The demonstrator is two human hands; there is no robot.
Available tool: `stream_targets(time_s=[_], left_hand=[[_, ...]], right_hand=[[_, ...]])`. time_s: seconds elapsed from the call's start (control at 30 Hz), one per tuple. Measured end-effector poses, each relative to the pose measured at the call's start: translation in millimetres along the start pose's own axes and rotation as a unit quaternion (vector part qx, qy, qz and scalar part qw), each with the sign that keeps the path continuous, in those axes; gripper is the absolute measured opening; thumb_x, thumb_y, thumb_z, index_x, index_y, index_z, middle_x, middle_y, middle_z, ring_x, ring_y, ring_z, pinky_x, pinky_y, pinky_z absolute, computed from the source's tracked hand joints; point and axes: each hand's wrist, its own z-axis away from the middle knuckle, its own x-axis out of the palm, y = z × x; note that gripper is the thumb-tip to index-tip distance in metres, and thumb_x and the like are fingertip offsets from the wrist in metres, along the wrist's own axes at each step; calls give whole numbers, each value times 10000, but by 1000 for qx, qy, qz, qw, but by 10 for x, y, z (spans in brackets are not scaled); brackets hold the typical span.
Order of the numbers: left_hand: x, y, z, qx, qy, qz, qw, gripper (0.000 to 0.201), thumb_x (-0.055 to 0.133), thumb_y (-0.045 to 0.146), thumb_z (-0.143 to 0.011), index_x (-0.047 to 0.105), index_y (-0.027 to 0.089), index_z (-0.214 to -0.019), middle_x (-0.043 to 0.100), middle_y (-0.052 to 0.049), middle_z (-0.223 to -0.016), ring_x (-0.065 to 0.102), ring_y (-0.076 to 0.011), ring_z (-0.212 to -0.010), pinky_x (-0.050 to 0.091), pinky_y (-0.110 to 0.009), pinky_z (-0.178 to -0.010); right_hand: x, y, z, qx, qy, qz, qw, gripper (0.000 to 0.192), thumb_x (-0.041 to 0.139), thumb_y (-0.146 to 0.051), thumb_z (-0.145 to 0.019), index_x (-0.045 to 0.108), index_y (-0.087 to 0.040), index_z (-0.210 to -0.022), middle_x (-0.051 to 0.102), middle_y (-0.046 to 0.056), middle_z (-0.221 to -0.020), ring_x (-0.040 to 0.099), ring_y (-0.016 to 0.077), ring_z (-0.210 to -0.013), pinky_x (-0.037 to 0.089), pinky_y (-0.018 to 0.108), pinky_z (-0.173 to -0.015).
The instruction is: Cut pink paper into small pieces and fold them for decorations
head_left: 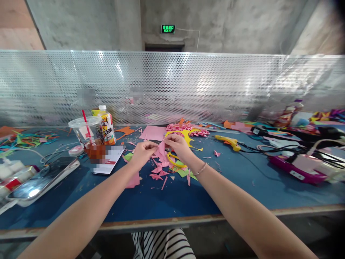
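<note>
Between my hands, above the middle of the table, is a folded piece of pink paper [161, 150]. My left hand [144, 153] pinches its left side, and my right hand [178, 145] pinches it near the top, fingertips close together. Below the hands lie pink paper scraps [159, 172] and green paper pieces [185, 173]. Yellow-handled scissors [174, 161] rest just under my right hand, their blades hidden. Behind the hands are a pink paper sheet [153, 132], a sheet of yellow paper with cut-outs [195, 136] and a pile of pink folded paper shapes [179, 126].
On the left stand a plastic cup with a red straw [90, 138], a drink bottle [107, 126] and a phone [45, 180]. To the right lie a yellow glue gun [228, 142], a purple power strip [298, 172] and black cables. A perforated metal screen [172, 86] borders the blue table's back.
</note>
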Motion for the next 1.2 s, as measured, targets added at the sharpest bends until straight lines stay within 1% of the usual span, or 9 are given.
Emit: stream_targets(time_s=[0.17,0.33,0.53,0.63,0.73,0.93,1.0,1.13,1.2], left_hand=[[4,28,17,-8,-1,-2,1000,140,620,241,-619,667,158,-722,604,-19,-656,525,-114,-600,437,-233,-559],[12,10,8,-25,10,32,999,153,636,257,-619,663,154,-729,613,-18,-664,530,-107,-585,460,-246,-571],[18,-26,-18,-38,25,70,996,178,671,266,-589,666,151,-724,602,-11,-646,523,-101,-570,456,-243,-556],[18,8,-7,-51,28,94,994,170,672,257,-586,658,147,-715,607,-12,-664,534,-102,-579,464,-248,-571],[19,37,-4,-74,54,129,987,171,683,246,-575,646,143,-706,609,-17,-676,548,-106,-593,480,-262,-599],[4,-5,-42,-58,55,124,989,166,683,243,-584,642,139,-707,588,-6,-656,536,-98,-589,496,-261,-594],[-9,-22,-53,-49,54,110,991,160,675,249,-594,640,141,-707,585,-2,-657,534,-96,-591,495,-256,-591],[-31,-17,-60,-56,84,108,989,160,671,256,-591,618,140,-688,578,3,-650,533,-96,-593,493,-253,-590],[-30,-1,-55,-62,88,121,987,166,674,257,-585,607,140,-680,572,7,-646,530,-92,-592,495,-252,-593]], right_hand=[[-5,11,6,7,0,0,1000,167,682,-303,-600,580,-172,-581,511,-38,-547,476,83,-518,405,239,-544],[2,25,23,43,-40,21,998,217,694,-349,-601,583,-164,-618,521,-33,-569,491,85,-527,428,250,-571],[-1,81,3,-28,-18,89,995,270,693,-388,-617,533,-176,-567,484,-39,-526,467,92,-514,406,242,-531],[-3,108,-5,-16,-34,104,994,272,678,-411,-629,547,-176,-589,482,-36,-534,449,88,-503,391,234,-508],[-9,139,-7,6,-64,113,992,275,655,-423,-649,553,-174,-590,479,-36,-529,434,80,-479,376,230,-492],[-16,178,-25,-41,-38,143,988,230,646,-378,-673,567,-176,-595,500,-30,-516,454,85,-483,376,224,-486],[-9,182,-25,-30,-43,141,989,222,639,-383,-679,582,-176,-624,503,-30,-517,470,89,-487,396,229,-493],[-4,182,-17,36,-86,100,991,207,661,-361,-647,581,-170,-667,543,-22,-584,532,97,-530,463,259,-567],[-18,179,-22,38,-94,109,989,199,663,-340,-641,564,-168,-653,545,-19,-593,545,103,-538,470,264,-572]])
